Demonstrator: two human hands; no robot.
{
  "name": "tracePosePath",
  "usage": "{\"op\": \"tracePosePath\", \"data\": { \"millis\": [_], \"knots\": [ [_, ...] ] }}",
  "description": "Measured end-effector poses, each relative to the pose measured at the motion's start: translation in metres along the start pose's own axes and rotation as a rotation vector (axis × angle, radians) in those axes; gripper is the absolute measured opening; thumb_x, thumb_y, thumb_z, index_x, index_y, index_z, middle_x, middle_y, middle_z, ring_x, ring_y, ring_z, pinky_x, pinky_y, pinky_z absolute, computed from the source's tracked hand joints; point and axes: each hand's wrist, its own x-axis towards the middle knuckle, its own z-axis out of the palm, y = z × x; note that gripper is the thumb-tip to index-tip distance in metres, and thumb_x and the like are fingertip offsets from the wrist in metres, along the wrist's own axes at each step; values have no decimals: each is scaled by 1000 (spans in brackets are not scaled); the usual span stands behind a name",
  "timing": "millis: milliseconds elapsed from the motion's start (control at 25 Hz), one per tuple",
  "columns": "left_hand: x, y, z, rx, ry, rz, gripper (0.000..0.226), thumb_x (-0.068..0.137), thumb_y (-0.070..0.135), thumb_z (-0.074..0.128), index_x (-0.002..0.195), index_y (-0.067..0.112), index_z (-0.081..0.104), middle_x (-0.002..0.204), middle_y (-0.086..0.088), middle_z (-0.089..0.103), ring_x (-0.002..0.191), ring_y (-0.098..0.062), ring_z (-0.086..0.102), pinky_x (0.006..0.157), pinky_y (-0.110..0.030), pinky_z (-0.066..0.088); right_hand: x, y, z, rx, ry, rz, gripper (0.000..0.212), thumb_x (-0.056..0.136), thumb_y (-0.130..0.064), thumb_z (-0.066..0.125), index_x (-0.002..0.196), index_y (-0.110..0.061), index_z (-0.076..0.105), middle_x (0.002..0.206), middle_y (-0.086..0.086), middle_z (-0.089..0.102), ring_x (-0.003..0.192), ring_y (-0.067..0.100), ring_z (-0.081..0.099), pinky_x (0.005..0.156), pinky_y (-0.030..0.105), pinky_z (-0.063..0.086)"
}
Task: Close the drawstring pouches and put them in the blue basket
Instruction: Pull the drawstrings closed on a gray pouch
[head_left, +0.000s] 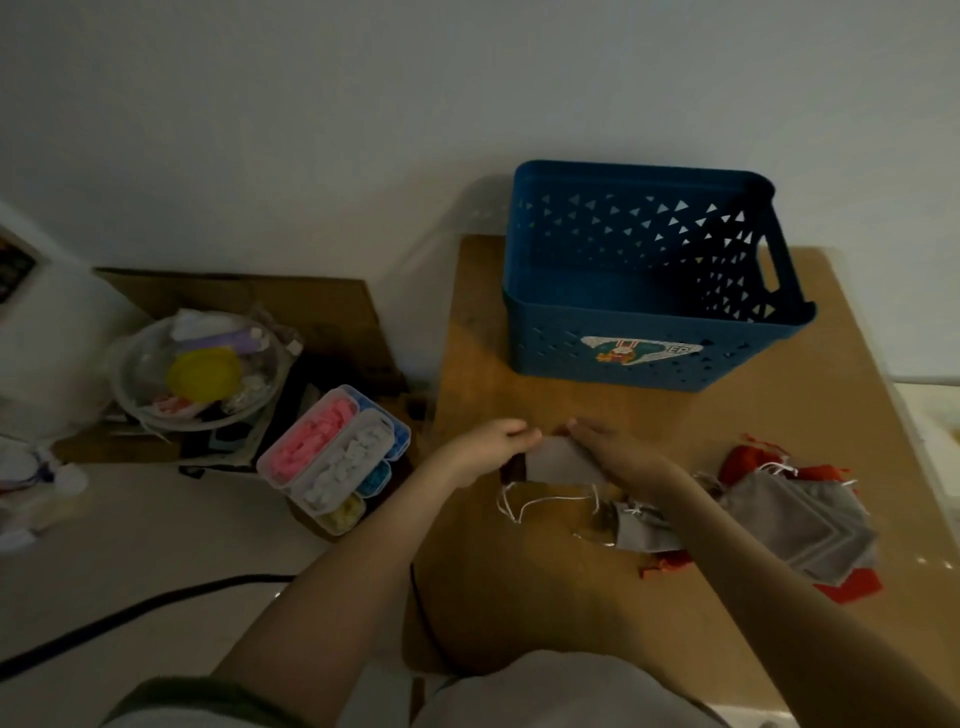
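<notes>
Grey drawstring pouch (560, 462): left hand (491, 449) and right hand (615, 452) pinch its far edge; bare board (483, 395) lies before blue basket (545, 343).

one basket (571, 358). two hands: left hand (488, 449), right hand (618, 452). one pouch (561, 460) held between them. a heap (795, 519) of grey and red pouches, too overlapped to count. one bowl (135, 379). one cable (130, 613). clear boxes (332, 447) with four colours of pieces.
</notes>
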Motion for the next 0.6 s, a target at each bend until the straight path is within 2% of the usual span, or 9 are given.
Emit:
{"op": "tracePosePath", "data": {
  "millis": [80,160,200,280,360,480,600],
  "knots": [
    [-3,-1,-6,-41,36,51,41,98,38,46,130,13,51,123,-9,58,108,-22,56,80,-27,45,-1,2,2,27,-10,154,48,99,-51,32,111,-11,56,100,11,61,86,24,61,68,30,52],
    [-9,0,-7,-44,54,86,31,97,37,48,116,14,59,97,-3,61,86,-16,59,65,-22,43,0,6,0,146,1,214,51,99,-51,34,106,-6,56,90,14,61,75,24,60,64,32,49],
    [-13,3,-8,-31,60,107,25,97,36,48,106,17,61,88,0,59,78,-12,57,62,-21,41,0,5,-2,172,14,200,47,99,-47,37,104,-5,56,87,14,60,72,24,58,63,31,47],
    [-16,8,-7,-16,80,128,20,97,37,48,92,22,60,83,4,57,74,-9,54,63,-21,41,0,1,-7,161,23,115,31,99,-32,44,106,-6,58,87,11,57,71,20,54,61,27,44],
    [-17,14,-7,-27,115,114,24,97,39,47,89,21,60,82,6,58,72,-9,51,62,-21,39,-2,-4,-12,125,14,-16,18,94,-13,49,109,-9,60,89,8,57,73,17,51,59,24,41],
    [-15,20,-6,-30,194,95,23,99,35,45,103,18,59,89,3,58,73,-11,51,65,-23,42,-9,-8,-18,170,7,-120,22,91,2,51,103,-13,61,86,5,56,69,14,48,56,21,39],
    [-18,25,-1,-82,201,76,32,98,40,44,123,22,53,118,0,56,102,-15,53,86,-29,44,-19,-10,-24,261,-11,-188,22,92,4,49,105,-10,60,88,6,55,69,14,49,56,21,40]
  ]
}}
